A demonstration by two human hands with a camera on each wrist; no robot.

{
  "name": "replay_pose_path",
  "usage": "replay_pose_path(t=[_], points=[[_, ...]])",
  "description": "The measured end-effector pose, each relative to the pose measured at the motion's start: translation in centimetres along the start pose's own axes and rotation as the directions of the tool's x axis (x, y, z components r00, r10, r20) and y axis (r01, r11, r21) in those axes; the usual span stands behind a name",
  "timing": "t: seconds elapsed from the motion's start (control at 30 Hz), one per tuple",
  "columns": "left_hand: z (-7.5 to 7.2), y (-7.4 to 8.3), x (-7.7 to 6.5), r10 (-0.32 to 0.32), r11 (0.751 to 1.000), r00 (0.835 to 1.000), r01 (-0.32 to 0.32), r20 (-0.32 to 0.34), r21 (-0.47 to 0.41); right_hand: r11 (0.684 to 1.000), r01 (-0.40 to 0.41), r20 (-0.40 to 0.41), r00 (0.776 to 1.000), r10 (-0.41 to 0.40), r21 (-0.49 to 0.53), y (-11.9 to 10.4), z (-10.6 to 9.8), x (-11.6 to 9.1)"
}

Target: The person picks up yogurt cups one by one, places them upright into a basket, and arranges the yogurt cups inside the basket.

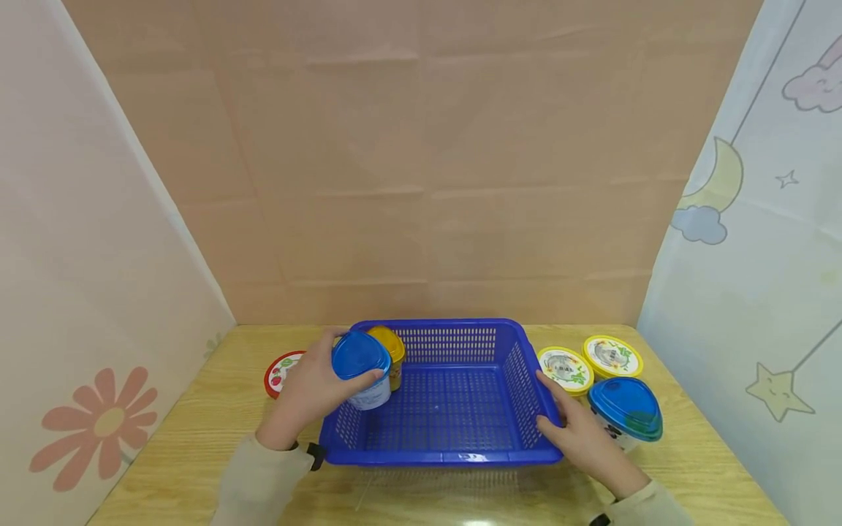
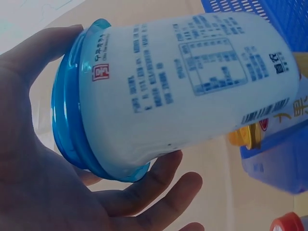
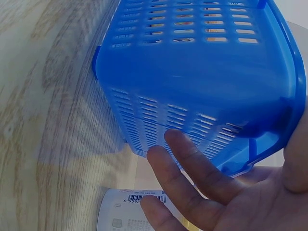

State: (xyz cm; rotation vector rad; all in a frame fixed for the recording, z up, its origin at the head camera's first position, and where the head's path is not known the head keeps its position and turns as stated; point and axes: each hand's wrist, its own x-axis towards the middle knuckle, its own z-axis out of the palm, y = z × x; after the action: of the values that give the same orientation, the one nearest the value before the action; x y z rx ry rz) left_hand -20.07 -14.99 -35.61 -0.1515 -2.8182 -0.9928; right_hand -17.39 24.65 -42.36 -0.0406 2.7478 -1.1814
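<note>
My left hand point(image 1: 309, 398) grips a white plastic tub point(image 2: 192, 72) by its blue lid point(image 1: 360, 354), over the left end of a blue slotted basket point(image 1: 447, 459). Blue print and a barcode cover the tub's side in the left wrist view, where it lies tilted. Just behind it, inside the basket, stands a container with an orange-yellow lid point(image 1: 388, 341), partly hidden. On the basket's right rim, my right hand point(image 1: 585, 442) holds on, thumb at the rim and fingers point(image 3: 185, 163) along the outer wall.
A red-lidded tub point(image 1: 276, 376) sits left of the basket, half covered by the left hand. To the right stand a yellow-lidded tub point(image 1: 566, 370), another yellow-lidded tub point(image 1: 613, 356) and a larger blue-lidded tub point(image 1: 626, 408). All rest on a wood-grain table point(image 1: 191, 446).
</note>
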Motion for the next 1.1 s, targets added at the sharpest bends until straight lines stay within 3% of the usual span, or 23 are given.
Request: replay_pose_path(t=[0.4,0.7,1.1], points=[[1.2,0.0,0.2,0.028,0.999,0.999,-0.029,0.033,0.031,0.999,0.005,-0.006,1.000,-0.005,0.033,0.0,0.2,-0.1],[1.2,0.3,0.0,0.038,0.994,0.996,-0.045,0.078,0.095,0.999,0.010,-0.004,1.000,-0.010,0.031,0.0,0.1,-0.1],[1.1,0.4,-0.2,-0.006,0.986,0.992,-0.015,0.125,0.164,1.000,0.006,-0.015,1.000,-0.006,0.015,-0.1,0.2,-0.2]])
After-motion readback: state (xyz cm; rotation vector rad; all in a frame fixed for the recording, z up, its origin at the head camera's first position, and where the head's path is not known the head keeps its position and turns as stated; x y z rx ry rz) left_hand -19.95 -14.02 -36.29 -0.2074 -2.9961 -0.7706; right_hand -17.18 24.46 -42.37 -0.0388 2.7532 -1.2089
